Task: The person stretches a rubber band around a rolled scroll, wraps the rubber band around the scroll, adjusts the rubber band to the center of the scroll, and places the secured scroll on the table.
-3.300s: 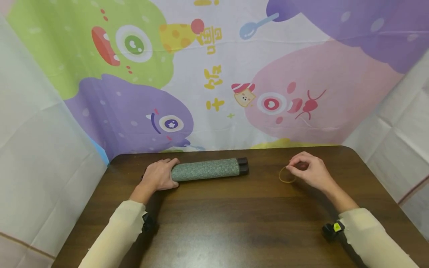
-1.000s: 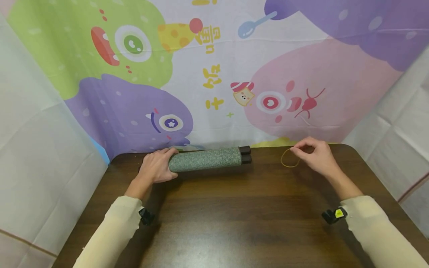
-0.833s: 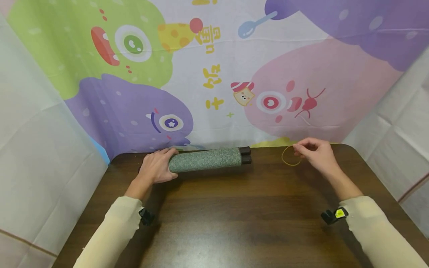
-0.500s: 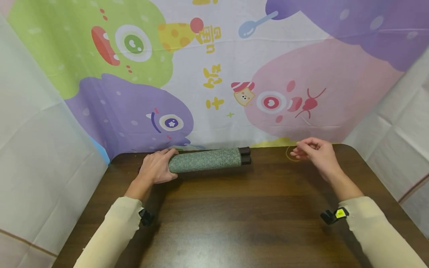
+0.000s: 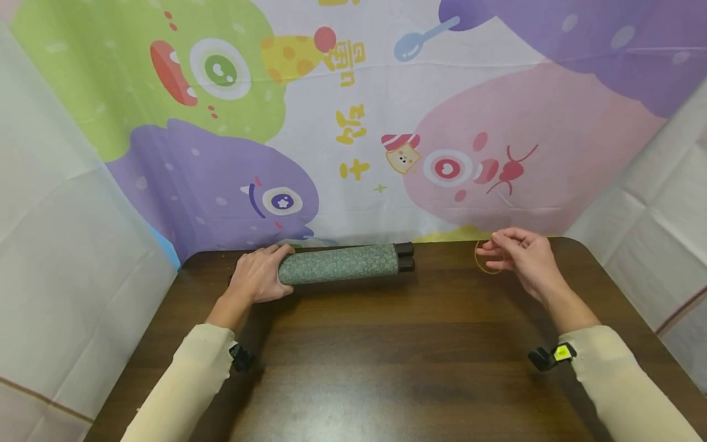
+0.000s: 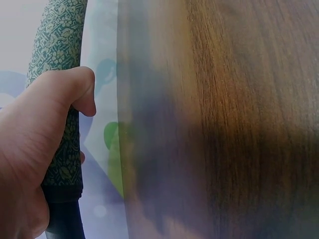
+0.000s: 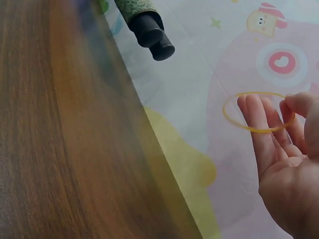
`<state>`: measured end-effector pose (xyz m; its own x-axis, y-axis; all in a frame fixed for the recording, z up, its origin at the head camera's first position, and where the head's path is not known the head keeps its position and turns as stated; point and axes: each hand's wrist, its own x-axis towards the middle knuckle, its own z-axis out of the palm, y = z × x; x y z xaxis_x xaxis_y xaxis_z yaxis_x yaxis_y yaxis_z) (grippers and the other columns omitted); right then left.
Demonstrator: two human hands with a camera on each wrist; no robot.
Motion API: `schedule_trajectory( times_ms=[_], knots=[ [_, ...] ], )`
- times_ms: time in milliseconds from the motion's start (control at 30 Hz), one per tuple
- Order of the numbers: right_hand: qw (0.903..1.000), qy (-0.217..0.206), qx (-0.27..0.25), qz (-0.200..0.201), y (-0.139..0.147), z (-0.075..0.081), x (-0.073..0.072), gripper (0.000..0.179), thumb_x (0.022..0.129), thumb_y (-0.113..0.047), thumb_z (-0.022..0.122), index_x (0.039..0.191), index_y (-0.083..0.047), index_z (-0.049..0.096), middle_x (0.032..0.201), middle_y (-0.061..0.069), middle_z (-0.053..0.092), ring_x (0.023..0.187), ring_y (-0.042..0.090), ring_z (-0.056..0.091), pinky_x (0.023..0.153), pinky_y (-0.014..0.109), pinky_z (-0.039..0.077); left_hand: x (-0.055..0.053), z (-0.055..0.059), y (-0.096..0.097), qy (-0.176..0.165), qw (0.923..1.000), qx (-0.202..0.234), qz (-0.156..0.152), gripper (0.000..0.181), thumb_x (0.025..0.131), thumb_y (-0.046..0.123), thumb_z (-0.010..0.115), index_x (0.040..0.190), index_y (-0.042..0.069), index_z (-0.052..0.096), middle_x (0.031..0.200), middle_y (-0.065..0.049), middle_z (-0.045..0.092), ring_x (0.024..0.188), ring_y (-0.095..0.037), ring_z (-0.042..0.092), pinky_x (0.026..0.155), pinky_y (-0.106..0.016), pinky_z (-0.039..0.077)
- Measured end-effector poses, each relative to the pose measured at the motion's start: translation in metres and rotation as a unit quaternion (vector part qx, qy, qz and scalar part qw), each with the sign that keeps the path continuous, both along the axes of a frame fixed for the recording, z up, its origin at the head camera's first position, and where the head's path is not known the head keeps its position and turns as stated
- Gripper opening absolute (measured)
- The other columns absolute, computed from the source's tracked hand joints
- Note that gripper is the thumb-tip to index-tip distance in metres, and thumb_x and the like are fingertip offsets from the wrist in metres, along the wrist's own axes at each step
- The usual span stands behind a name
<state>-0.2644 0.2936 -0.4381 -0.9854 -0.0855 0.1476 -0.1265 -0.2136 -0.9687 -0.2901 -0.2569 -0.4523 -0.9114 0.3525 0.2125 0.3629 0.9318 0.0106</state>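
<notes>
A rolled scroll with green patterned backing (image 5: pixel 339 264) is held sideways near the table's far edge. My left hand (image 5: pixel 256 276) grips its left part, hiding that end in the head view. The left wrist view shows the thumb lying across the patterned cloth (image 6: pixel 60 35). Two dark roller ends (image 7: pixel 162 50) stick out at the scroll's right end. Apart from it on the right, my right hand (image 5: pixel 525 258) pinches a thin yellow rubber band (image 7: pixel 229 119) between thumb and index finger. The other fingers are stretched out at the loop, seemingly through it.
Below the hands spreads a dark brown wooden table (image 5: pixel 353 356). A cartoon-printed cloth (image 5: pixel 375 215) hangs right behind its far edge. Pale panels (image 5: pixel 55 233) stand at both sides. Small dark devices are strapped at both wrists.
Both hands and the scroll have moved toward the far edge, with the scroll apparently raised. Since then the left hand has stayed put, while the right hand's lower fingers have straightened at the rubber band.
</notes>
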Motion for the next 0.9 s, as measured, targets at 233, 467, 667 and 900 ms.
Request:
schedule_trajectory(
  times_ms=[233, 467, 667, 900],
  knots=[
    [0.9997, 0.007, 0.021, -0.007, -0.0013, 0.0009, 0.0012, 0.015, 0.112, -0.011, 0.068, 0.104, -0.015, 0.080, 0.088, -0.002, 0.085, 0.084, 0.014, 0.088, 0.071, 0.033, 0.069, -0.0009, 0.0001, 0.0008, -0.002, 1.0000, -0.002, 0.004, 0.076, 0.076, 0.045, 0.092, 0.143, 0.021, 0.066, 0.135, -0.015, 0.078, 0.119, -0.045, 0.077, 0.093, -0.066, 0.062],
    [0.9981, 0.018, 0.047, 0.035, -0.0012, 0.0024, 0.0037, 0.012, 0.115, -0.014, 0.062, 0.110, -0.011, 0.072, 0.108, -0.004, 0.089, 0.096, 0.013, 0.088, 0.071, 0.037, 0.070, -0.0010, -0.0005, 0.0013, -0.006, 1.0000, -0.002, 0.005, 0.077, 0.076, 0.045, 0.093, 0.144, 0.022, 0.066, 0.134, -0.014, 0.077, 0.120, -0.044, 0.076, 0.094, -0.066, 0.062],
    [0.9929, 0.036, 0.094, 0.064, -0.0028, 0.0046, 0.0053, 0.017, 0.116, -0.014, 0.061, 0.122, -0.005, 0.073, 0.123, -0.012, 0.086, 0.113, 0.006, 0.085, 0.077, 0.038, 0.071, 0.0009, -0.0010, 0.0004, -0.005, 1.0000, -0.003, 0.006, 0.076, 0.077, 0.044, 0.093, 0.144, 0.021, 0.065, 0.134, -0.015, 0.077, 0.119, -0.044, 0.077, 0.094, -0.067, 0.061],
    [0.9896, 0.068, 0.095, 0.084, -0.0025, 0.0024, 0.0061, 0.039, 0.114, -0.002, 0.059, 0.149, -0.011, 0.072, 0.143, -0.021, 0.077, 0.128, 0.000, 0.077, 0.080, 0.036, 0.071, 0.0008, -0.0016, 0.0004, -0.002, 1.0000, -0.003, 0.005, 0.076, 0.077, 0.044, 0.092, 0.144, 0.021, 0.065, 0.135, -0.015, 0.077, 0.120, -0.044, 0.076, 0.094, -0.067, 0.061]
  ],
)
